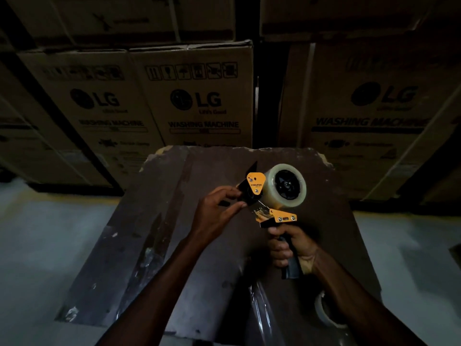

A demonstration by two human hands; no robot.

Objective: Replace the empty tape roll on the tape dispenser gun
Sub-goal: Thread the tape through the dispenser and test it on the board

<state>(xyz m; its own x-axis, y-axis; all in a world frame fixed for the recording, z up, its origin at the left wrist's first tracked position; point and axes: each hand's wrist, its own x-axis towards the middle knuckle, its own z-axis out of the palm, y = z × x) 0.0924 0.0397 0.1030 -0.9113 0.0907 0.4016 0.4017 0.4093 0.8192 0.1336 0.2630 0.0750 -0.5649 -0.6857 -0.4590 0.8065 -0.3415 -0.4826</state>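
The tape dispenser gun point(274, 216) is orange and black and is held upright above a dark tabletop point(174, 221). A full roll of clear tape point(270, 189) sits on its black hub. My right hand point(290, 245) is wrapped around the black handle. My left hand point(219, 208) pinches the black front flap and roller end of the gun between thumb and fingers. A second tape roll point(326, 312) lies on the tabletop near my right forearm, partly hidden by it.
Stacked cardboard washing machine boxes point(197, 101) form a wall behind the table. The tabletop is worn, with chipped far corners. A strip of shiny clear film point(259, 305) lies on it between my arms. Pale floor point(37, 233) shows on both sides.
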